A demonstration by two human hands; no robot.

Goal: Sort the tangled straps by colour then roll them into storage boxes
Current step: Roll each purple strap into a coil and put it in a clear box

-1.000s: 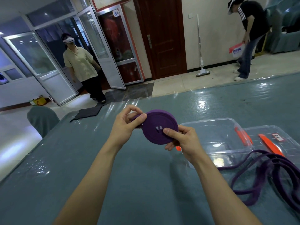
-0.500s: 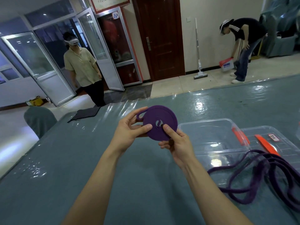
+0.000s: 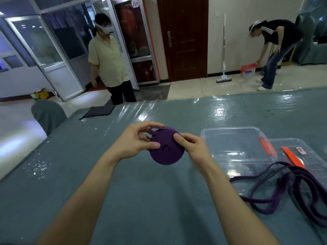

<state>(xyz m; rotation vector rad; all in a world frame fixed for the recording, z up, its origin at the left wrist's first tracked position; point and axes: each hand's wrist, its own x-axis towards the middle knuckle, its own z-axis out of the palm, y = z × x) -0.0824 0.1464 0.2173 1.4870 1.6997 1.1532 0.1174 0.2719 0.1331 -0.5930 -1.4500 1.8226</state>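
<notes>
two bare forearms reach in from the bottom edge over a table (image 3: 141,200) covered in grey-blue cloth under clear plastic. at the near right, a loose tangle of purple straps (image 3: 283,188) lies on the table. its loops run lengthwise from the right edge leftward, and the far loops lie against the boxes. how many straps make up the tangle cannot be told.

further out, both hands hold one rolled purple strap (image 3: 166,152) in the air above the table, just left of the boxes. the roll is a flat round coil, so it has no long side. its broad face is turned up and toward the camera, tilted a little. one small loop of strap (image 3: 153,130) sticks out at its upper left edge.

the left hand (image 3: 134,140) pinches the roll narrowly, with the thumb flat on the face and the fingers curled over the top by the small loop. the right hand (image 3: 192,147) pinches the upper right rim, with the thumb on the face and the fingers behind.

two clear storage boxes sit to the right. the nearer box (image 3: 230,129) is open, and the second box (image 3: 311,156) touches it. each shows one orange latch.

beyond, one dark cloth (image 3: 100,110) lies at the table's far edge, near one covered chair (image 3: 47,115). two people stand on the tiled floor, one in a cream shirt (image 3: 109,62) and one in a black shirt (image 3: 277,41) bending down. one mop (image 3: 223,50) leans on the wall beside a brown door (image 3: 184,38).
</notes>
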